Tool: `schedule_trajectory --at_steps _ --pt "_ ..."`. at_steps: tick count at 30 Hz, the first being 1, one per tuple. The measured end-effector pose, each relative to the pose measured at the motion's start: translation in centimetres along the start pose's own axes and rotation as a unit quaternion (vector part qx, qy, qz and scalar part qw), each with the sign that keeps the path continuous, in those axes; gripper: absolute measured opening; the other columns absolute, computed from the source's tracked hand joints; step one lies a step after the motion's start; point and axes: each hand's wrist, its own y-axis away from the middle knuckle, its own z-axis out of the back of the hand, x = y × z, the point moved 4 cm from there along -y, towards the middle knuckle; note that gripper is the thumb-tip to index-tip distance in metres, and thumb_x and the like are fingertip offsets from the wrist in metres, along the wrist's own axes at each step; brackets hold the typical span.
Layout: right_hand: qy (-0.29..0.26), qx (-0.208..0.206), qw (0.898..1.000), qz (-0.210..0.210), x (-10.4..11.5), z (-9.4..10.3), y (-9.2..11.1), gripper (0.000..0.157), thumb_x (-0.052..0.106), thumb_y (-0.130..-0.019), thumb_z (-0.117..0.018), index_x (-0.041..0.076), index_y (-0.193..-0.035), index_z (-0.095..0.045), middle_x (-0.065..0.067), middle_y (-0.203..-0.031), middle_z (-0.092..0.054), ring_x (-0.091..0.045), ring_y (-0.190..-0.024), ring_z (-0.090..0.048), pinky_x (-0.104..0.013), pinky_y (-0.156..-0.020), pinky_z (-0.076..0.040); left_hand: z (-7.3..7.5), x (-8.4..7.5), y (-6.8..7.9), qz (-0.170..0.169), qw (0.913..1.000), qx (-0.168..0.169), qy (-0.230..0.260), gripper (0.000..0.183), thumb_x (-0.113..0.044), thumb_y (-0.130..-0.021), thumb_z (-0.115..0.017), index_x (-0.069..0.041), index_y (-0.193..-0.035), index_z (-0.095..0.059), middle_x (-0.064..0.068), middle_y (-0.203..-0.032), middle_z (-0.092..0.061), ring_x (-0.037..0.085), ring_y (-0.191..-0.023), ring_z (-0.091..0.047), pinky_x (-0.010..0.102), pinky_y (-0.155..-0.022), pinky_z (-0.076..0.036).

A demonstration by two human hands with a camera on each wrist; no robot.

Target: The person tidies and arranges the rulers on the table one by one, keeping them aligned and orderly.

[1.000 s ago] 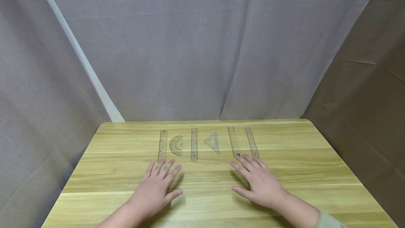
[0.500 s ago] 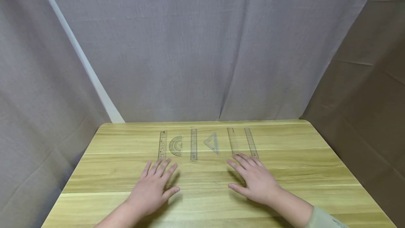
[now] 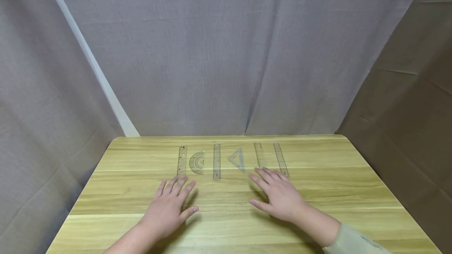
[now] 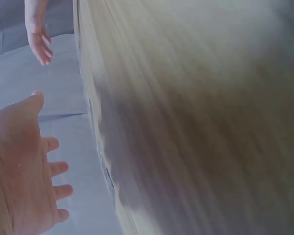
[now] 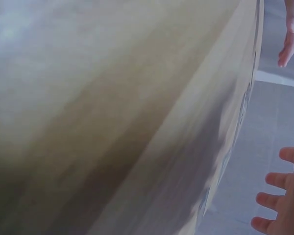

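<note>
My left hand hovers palm down above the table, fingers spread, just on the near side of a clear ruler with cut-outs. The right hand also floats with straight, spread fingers; its fingertips hide the near end of a clear ruler. Both wrist views show a gap between palm and tabletop, with nothing held. Between these rulers lie a clear protractor, a straight ruler and a triangular set square. Another clear ruler lies at the right end, slightly slanted.
The wooden table has rounded far corners. Grey curtains hang behind it and on the left, and a browner one on the right. A pale strip shows between the left and back curtains.
The right hand has drifted left and slightly forward, covering more of the ruler beneath its fingertips. My left hand has shifted a little to the left. The drawing tools have stayed put.
</note>
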Motion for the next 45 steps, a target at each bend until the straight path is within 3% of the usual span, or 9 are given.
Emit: schedule_trajectory --at_steps 13,20,27,45 --pt "-0.017 0.016 1.0 -0.009 0.5 -0.8 -2.1 0.076 0.068 -0.094 -0.046 0.021 -0.152 -0.041 -0.01 -0.154 -0.042 -0.036 -0.137 -0.042 -0.054 -0.115 -0.027 0.1 0.6 -0.1 0.02 0.9997 0.004 -0.014 0.072 -0.061 -0.096 -0.049 -0.016 -0.151 -0.042 0.013 -0.155 -0.039 0.04 -0.142 -0.032 0.061 -0.117 -0.015" --pt "-0.036 0.023 0.999 -0.018 1.0 -0.8 -3.1 0.074 0.066 -0.094 -0.05 0.02 -0.152 -0.041 -0.011 -0.154 -0.041 -0.037 -0.138 -0.04 -0.054 -0.116 -0.025 0.0 1.0 -0.3 0.029 0.9995 0.003 -0.013 0.071 -0.06 -0.096 -0.05 -0.016 -0.151 -0.043 0.013 -0.155 -0.039 0.041 -0.142 -0.033 0.061 -0.117 -0.016" --pt "-0.032 0.031 0.999 -0.02 1.5 -1.1 -4.2 0.075 0.069 -0.095 -0.043 0.02 -0.152 -0.041 -0.011 -0.153 -0.043 -0.037 -0.138 -0.041 -0.055 -0.115 -0.027 -0.3 1.4 -0.5 0.039 0.9991 0.004 -0.014 0.071 -0.06 -0.096 -0.051 -0.016 -0.152 -0.042 0.013 -0.155 -0.039 0.042 -0.141 -0.033 0.062 -0.116 -0.018" --pt "-0.044 0.052 0.997 -0.037 1.9 -1.8 -6.3 0.076 0.066 -0.095 -0.046 0.018 -0.153 -0.04 -0.012 -0.153 -0.043 -0.037 -0.137 -0.042 -0.056 -0.114 -0.027 -0.4 2.2 -0.8 0.051 0.9986 0.001 -0.01 0.071 -0.059 -0.096 -0.052 -0.015 -0.151 -0.043 0.013 -0.155 -0.039 0.042 -0.14 -0.035 0.062 -0.116 -0.019"
